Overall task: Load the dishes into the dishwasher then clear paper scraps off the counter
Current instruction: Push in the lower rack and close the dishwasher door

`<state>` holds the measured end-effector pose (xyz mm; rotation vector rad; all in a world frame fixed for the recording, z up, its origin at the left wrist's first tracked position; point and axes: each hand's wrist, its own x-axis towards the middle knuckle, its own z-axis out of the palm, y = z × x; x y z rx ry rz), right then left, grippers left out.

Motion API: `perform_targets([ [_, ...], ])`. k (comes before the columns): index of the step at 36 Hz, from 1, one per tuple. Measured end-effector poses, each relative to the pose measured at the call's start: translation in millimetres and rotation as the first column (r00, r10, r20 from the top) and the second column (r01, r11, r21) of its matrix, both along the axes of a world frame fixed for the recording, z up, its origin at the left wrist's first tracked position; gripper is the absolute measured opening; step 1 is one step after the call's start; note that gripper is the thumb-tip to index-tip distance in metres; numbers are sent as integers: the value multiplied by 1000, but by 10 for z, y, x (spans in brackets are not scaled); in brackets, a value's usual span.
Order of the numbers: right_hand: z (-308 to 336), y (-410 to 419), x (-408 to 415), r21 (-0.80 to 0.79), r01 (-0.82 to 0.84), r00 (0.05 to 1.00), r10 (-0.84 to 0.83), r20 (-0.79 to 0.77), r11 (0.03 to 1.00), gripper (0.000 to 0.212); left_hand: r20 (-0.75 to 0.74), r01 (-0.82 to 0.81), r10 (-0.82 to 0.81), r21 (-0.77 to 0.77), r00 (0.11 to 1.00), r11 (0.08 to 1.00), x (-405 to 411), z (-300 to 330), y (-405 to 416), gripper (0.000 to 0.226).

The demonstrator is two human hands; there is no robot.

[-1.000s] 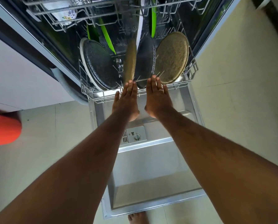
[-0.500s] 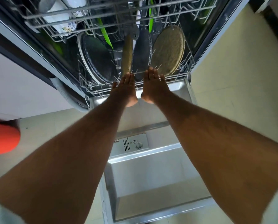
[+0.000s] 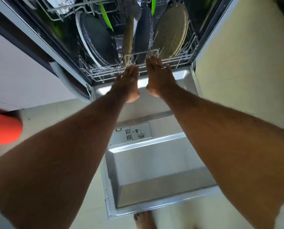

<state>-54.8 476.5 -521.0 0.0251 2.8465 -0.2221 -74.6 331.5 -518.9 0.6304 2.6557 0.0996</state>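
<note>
The dishwasher stands open with its steel door (image 3: 148, 162) folded down toward me. Its lower wire rack (image 3: 184, 59) is pushed almost fully inside and holds upright plates: a dark speckled plate (image 3: 96, 42) at the left, a thin tan plate (image 3: 128, 38) and a dark plate (image 3: 143, 35) edge-on in the middle, and a tan speckled plate (image 3: 171, 30) at the right. My left hand (image 3: 127, 85) and my right hand (image 3: 157, 75) lie side by side with straight fingers, fingertips against the rack's front rim.
The upper rack (image 3: 63, 9) with a white patterned dish and green pieces sits above. White cabinet fronts are at the left, an orange object (image 3: 4, 128) at the left edge. Pale floor tiles surround the door; my bare foot (image 3: 143, 220) is below it.
Both hands have moved forward with the lower rack, which has slid further into the dishwasher. More of the door's inner face shows.
</note>
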Motion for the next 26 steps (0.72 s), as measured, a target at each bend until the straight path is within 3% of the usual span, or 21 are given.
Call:
perform_targets([
  [11, -179, -165, 1506, -68, -44, 993, 51, 104, 997, 99, 196, -126, 109, 76, 975, 989, 1508, -151, -109, 95],
  [19, -263, -212, 2746, -51, -129, 944, 139, 301, 990, 98, 341, -140, 131, 1, 931, 990, 2834, -322, -121, 92],
  [26, -339, -186, 3537, -34, -183, 910, 182, 373, 983, 104, 441, -193, 179, -15, 879, 981, 3680, -382, -59, 93],
])
